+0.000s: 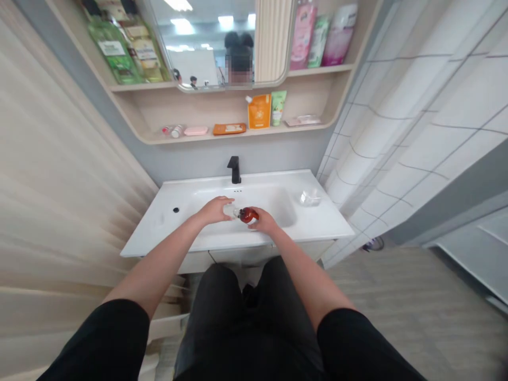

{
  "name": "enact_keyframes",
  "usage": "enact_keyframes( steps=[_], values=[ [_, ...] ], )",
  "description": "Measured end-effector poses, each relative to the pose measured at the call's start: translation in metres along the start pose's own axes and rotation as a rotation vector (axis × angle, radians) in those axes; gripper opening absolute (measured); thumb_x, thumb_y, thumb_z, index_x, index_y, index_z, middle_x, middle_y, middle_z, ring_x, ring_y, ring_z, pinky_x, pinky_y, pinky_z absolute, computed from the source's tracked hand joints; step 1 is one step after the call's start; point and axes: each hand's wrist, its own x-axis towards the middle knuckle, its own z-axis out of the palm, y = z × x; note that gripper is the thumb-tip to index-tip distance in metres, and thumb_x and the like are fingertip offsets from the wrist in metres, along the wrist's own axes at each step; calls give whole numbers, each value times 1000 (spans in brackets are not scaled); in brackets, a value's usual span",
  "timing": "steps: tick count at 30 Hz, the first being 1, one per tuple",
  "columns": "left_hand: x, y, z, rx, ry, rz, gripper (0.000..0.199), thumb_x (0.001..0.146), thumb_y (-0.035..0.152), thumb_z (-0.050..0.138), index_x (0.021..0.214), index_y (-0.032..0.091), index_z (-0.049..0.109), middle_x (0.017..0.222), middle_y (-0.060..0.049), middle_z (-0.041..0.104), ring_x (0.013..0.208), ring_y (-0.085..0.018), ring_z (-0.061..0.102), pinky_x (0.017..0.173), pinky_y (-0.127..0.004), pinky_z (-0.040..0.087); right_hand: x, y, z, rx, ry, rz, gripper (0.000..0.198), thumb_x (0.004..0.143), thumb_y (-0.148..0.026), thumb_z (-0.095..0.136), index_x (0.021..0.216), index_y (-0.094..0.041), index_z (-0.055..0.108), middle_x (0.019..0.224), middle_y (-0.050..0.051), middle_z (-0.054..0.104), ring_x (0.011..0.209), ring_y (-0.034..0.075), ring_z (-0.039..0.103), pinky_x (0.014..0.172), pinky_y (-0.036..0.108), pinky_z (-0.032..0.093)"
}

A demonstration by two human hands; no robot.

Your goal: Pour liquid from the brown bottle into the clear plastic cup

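Note:
Over the sink basin, my left hand is closed round a small clear container, whose exact kind I cannot make out. My right hand grips a reddish-brown bottle with a dark top, tilted toward the left. The bottle's top meets or nearly meets the clear container; I cannot tell whether they touch. My fingers hide part of both things. Behind them stands the black faucet.
A clear plastic box sits on the counter at right. Above hangs a shelf with a soap bar, an orange pouch and a green tube. A curtain borders the left.

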Motion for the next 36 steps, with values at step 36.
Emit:
enact_keyframes(
  steps=[36],
  values=[
    [6, 9, -11, 108, -76, 20, 85, 72, 49, 94, 149, 21, 72, 136, -14, 74, 128, -36, 68, 116, -44, 52, -1, -6, -2, 23, -10, 21, 84, 65, -23, 96, 145, -25, 70, 140, 10, 77, 124, 35, 75, 112, 48, 56]
  ],
)
